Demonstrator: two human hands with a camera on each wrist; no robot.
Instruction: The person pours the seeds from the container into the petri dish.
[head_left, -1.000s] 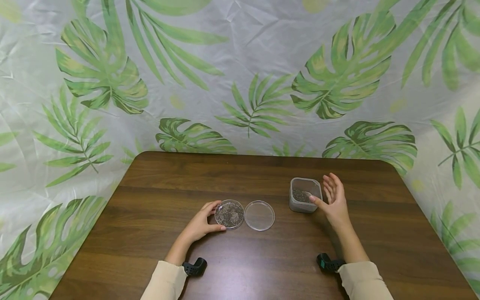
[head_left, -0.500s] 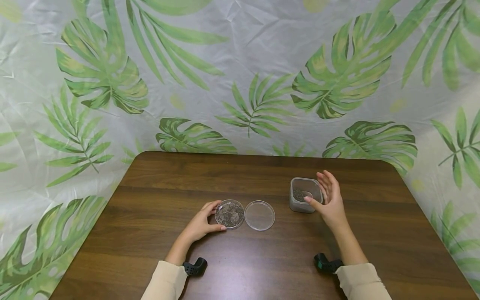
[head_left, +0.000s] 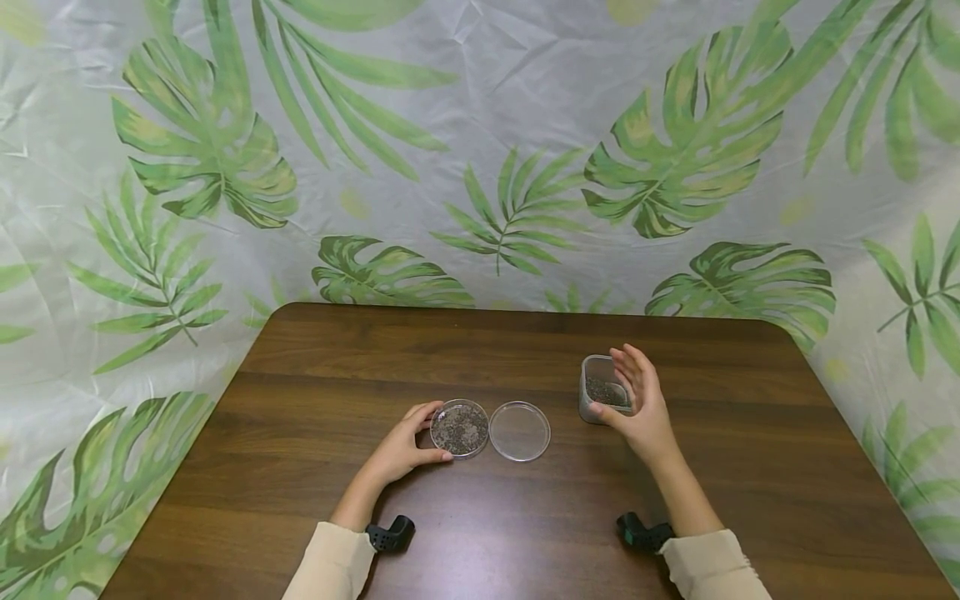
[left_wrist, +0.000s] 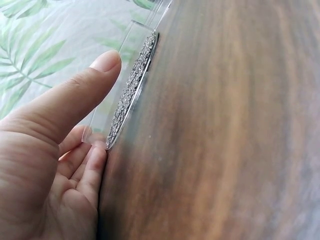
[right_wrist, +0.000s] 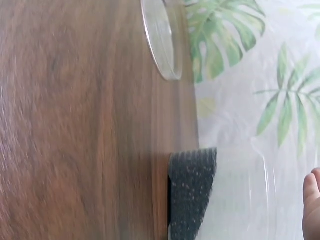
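A round clear petri dish (head_left: 468, 455) with dark grey granules (head_left: 459, 428) sits left of centre on the table. My left hand (head_left: 397, 454) holds it by the sides, thumb at the near edge and fingers round the far left. In the left wrist view the granules (left_wrist: 131, 90) form a thin layer along the dish bottom. To the right, a square clear plastic tub (head_left: 589, 410) holds similar dark granules, heaped towards one side. My right hand (head_left: 645, 417) hovers over the tub's right part with fingers relaxed and thumb apart, hiding that side. Nothing shows between its fingers.
The clear empty petri lid (head_left: 519, 431) lies right beside the dish, its edge next to it. Brown wood tabletop (head_left: 495, 533) surrounds everything. Behind the table's far edge hangs a leaf-print cloth (head_left: 525, 108). Each wrist wears a black band with a camera (head_left: 390, 533).
My right hand has moved left, from beside the tub to over its right part. The left hand, petri dish, lid and tub have stayed in place.
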